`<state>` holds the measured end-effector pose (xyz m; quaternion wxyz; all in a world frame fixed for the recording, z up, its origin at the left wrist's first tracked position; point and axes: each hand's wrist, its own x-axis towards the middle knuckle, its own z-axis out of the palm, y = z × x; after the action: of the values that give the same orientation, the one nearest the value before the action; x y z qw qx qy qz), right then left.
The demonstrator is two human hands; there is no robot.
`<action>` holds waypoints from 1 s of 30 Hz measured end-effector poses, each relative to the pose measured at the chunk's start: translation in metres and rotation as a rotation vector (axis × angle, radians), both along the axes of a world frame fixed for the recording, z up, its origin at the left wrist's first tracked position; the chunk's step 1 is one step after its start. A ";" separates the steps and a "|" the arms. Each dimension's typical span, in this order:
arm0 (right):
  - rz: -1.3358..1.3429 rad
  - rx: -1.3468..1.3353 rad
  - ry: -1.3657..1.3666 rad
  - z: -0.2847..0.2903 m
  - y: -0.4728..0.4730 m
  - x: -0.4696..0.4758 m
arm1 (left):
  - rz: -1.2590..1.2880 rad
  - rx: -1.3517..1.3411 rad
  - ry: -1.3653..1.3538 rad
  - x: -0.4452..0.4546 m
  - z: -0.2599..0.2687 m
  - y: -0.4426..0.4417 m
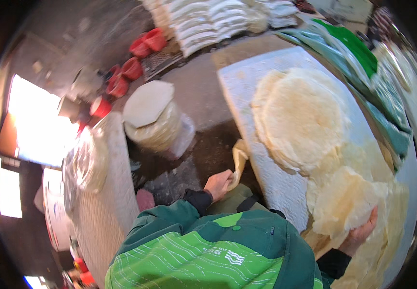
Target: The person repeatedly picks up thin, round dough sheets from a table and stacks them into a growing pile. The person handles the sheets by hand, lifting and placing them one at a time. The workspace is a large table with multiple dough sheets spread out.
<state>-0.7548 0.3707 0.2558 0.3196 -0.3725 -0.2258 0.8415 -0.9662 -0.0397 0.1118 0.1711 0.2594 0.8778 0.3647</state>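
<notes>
My left hand (pixel 220 183) is closed on one end of a long, narrow cream-coloured strip (pixel 240 162) beside the table edge, over my lap. On the right, my right hand (pixel 363 228) holds the edge of a thin, pale yellowish sheet (pixel 346 202), its material unclear. More thin translucent sheets (pixel 393 231) lie spread beneath and around it. Beyond them a stack of round, cream-coloured, fibrous-looking sheets (pixel 302 115) rests on the quilted white cover of the table (pixel 280 195).
A second covered table (pixel 103 209) with a plastic-wrapped bundle (pixel 89 162) stands at my left. Between the tables is a wrapped round stack (pixel 150 112). Red containers (pixel 132 68) and piled white sacks (pixel 201 21) lie beyond. Green sheeting (pixel 360 54) borders the right table.
</notes>
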 end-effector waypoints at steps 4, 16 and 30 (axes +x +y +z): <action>0.325 0.521 0.203 0.033 -0.030 0.009 | 0.164 -0.025 0.089 -0.019 0.025 -0.044; -0.145 0.027 0.391 -0.016 -0.015 0.035 | 0.358 0.996 -0.728 -0.134 0.112 -0.048; -1.293 0.609 -0.118 0.043 -0.159 0.310 | -0.736 0.816 -0.587 -0.114 0.133 0.301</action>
<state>-0.4447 0.2116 0.2986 0.8313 -0.3707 -0.2016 0.3618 -1.0799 0.2608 0.2444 0.4069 0.4783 0.4373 0.6438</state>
